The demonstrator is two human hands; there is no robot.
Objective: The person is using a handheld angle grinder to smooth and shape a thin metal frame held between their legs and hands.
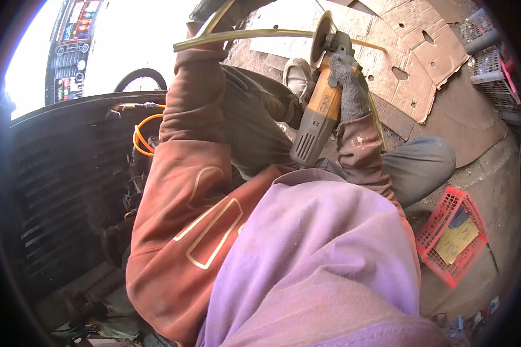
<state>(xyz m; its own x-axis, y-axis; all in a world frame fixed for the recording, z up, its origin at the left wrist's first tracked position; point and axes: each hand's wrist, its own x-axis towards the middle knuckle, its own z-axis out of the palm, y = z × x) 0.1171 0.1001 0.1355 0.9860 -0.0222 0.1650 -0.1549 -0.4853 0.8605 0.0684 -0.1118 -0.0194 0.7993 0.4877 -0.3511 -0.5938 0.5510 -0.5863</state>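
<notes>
In my gloved right hand (348, 81) is an orange and grey angle grinder (318, 115), gripped near its head. The grinder's disc (322, 38) stands on edge against a long yellowish metal bar (260, 34); whether it is cutting or just touching, I cannot tell. My left hand (228, 13), in a dark glove, is closed around the branching part of this metal piece at the top edge of the view. Part of that hand is cut off by the picture's rim. A shoe (298, 78) shows just below the bar.
Flattened cardboard (408, 63) with holes covers the ground ahead. Grey plastic crates (492, 63) stand at the far right. A red basket (452, 236) with a yellowish packet lies near my right knee. On the left are a dark ribbed panel (69, 191), an orange hose (138, 136) and a wheel (140, 78).
</notes>
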